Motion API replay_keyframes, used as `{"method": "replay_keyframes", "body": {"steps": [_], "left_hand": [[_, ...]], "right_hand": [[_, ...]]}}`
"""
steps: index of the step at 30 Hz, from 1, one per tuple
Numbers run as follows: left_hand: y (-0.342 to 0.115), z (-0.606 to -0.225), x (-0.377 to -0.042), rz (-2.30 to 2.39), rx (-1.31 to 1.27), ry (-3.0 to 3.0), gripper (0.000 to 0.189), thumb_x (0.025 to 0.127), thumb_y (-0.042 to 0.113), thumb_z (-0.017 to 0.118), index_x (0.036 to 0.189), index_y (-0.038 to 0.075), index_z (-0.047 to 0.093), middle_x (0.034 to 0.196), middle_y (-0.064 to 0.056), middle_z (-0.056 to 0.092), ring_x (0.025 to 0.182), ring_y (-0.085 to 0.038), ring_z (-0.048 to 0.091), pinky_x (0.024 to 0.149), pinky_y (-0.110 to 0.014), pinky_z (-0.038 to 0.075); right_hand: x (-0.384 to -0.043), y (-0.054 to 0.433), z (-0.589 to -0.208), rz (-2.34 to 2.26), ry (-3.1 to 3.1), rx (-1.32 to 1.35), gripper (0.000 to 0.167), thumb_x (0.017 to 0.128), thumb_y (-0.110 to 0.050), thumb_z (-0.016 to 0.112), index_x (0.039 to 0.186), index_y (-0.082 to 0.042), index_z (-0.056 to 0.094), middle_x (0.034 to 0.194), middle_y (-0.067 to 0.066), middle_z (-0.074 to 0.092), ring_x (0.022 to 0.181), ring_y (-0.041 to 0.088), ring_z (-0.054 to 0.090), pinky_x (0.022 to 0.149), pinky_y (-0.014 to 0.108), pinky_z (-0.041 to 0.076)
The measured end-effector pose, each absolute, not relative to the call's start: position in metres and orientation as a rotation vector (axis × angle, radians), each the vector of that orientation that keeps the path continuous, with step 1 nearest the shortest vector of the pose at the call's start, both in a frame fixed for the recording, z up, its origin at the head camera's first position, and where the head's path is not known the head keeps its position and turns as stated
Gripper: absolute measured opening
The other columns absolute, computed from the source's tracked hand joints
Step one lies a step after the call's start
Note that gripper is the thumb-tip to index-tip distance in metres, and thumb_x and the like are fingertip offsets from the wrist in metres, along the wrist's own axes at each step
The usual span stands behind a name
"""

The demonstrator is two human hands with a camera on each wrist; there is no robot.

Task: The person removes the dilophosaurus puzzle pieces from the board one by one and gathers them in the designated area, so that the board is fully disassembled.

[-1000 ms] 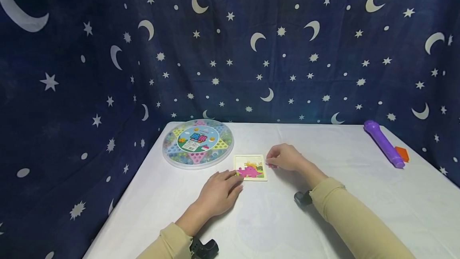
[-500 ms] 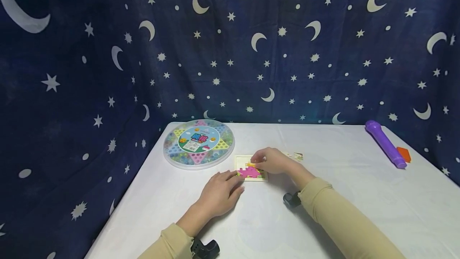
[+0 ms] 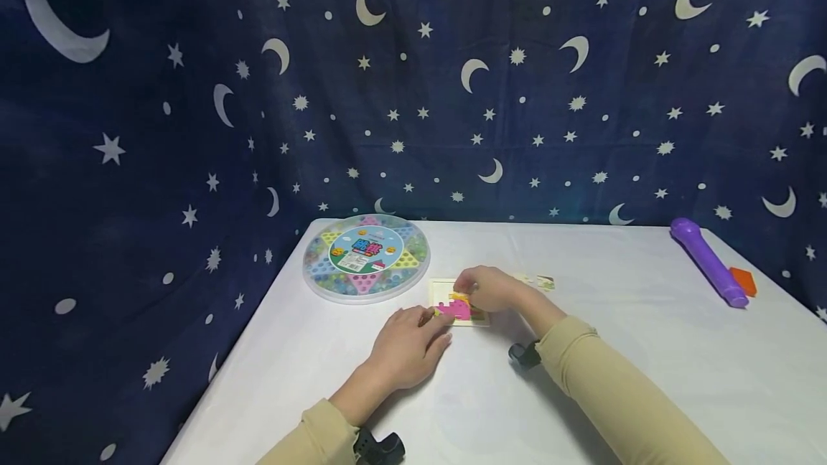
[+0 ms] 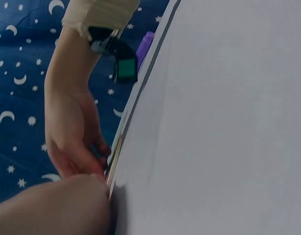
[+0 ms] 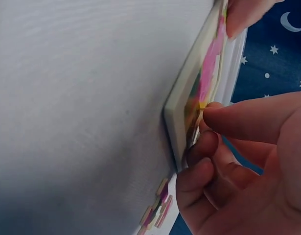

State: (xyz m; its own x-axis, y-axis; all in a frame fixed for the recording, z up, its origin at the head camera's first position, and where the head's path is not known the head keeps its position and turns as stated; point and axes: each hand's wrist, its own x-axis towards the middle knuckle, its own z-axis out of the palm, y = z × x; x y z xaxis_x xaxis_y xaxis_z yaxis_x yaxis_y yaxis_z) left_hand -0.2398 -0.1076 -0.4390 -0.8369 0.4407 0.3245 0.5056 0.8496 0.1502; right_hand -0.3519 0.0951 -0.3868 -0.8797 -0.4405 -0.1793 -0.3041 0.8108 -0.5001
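A small square jigsaw puzzle (image 3: pixel 442 285) with a cream frame and a pink dinosaur picture lies on the white table. My left hand (image 3: pixel 405 350) rests at its lower left corner, fingers extended onto the frame. Over the puzzle's right part, my right hand (image 3: pixel 487 288) bends its fingers down and pinches a puzzle piece, mostly hidden by the fingertips. In the right wrist view, the thumb and fingers (image 5: pixel 238 120) meet at the yellow and pink part of the picture, just inside the frame (image 5: pixel 175 115). The left wrist view shows both hands close together.
Loose puzzle pieces (image 3: pixel 545 283) lie right of the puzzle, several more pieces (image 5: pixel 157 208) showing in the right wrist view. A round marble board game (image 3: pixel 366 258) stands at the back left. A purple stick-like toy (image 3: pixel 709 262) and an orange piece (image 3: pixel 744 281) lie far right.
From beside the puzzle's right edge, my right hand has moved left over the picture and stays there. The loose pieces behind it came into sight. My left hand keeps its place on the frame.
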Motion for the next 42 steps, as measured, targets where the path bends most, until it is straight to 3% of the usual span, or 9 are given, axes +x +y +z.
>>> {"method": "replay_keyframes", "body": {"steps": [7, 26, 37, 42], "left_hand": [[-0.096, -0.441, -0.238, -0.252, -0.646, -2.783, 0.042, 0.109, 0.042, 0.043, 0.145, 0.031, 0.061, 0.129, -0.009, 0.057, 0.129, -0.028, 0.05, 0.113, -0.057, 0.036], [-0.096, -0.441, -0.237, -0.238, -0.624, -2.805, 0.043, 0.109, 0.043, 0.042, 0.146, 0.032, 0.059, 0.137, -0.012, 0.056, 0.136, -0.03, 0.046, 0.115, -0.058, 0.033], [-0.095, -0.44, -0.237, -0.227, -0.647, -2.814, 0.043, 0.109, 0.043, 0.043, 0.147, 0.032, 0.059, 0.134, -0.011, 0.056, 0.134, -0.03, 0.047, 0.115, -0.058, 0.033], [-0.096, -0.44, -0.236, -0.25, -0.638, -2.818, 0.043, 0.108, 0.043, 0.044, 0.147, 0.031, 0.059, 0.137, -0.011, 0.056, 0.135, -0.03, 0.047, 0.115, -0.059, 0.032]], "right_hand": [[-0.351, 0.096, -0.385, -0.678, 2.71, -0.566, 0.031, 0.088, 0.004, 0.062, 0.115, -0.012, 0.069, 0.113, 0.005, 0.068, 0.113, 0.028, 0.063, 0.102, 0.051, 0.051], [-0.349, 0.096, -0.386, -0.768, 2.751, -0.602, 0.029, 0.091, -0.007, 0.07, 0.119, -0.015, 0.07, 0.11, 0.003, 0.069, 0.102, 0.022, 0.065, 0.094, 0.047, 0.056], [-0.349, 0.105, -0.384, -0.855, 2.766, -0.592, 0.021, 0.095, -0.019, 0.075, 0.115, -0.019, 0.07, 0.1, 0.003, 0.071, 0.088, 0.018, 0.067, 0.081, 0.04, 0.059], [-0.352, 0.122, -0.378, -0.997, 2.705, -0.533, 0.024, 0.096, -0.02, 0.074, 0.119, -0.015, 0.068, 0.096, 0.005, 0.07, 0.075, 0.023, 0.066, 0.066, 0.036, 0.057]]}}
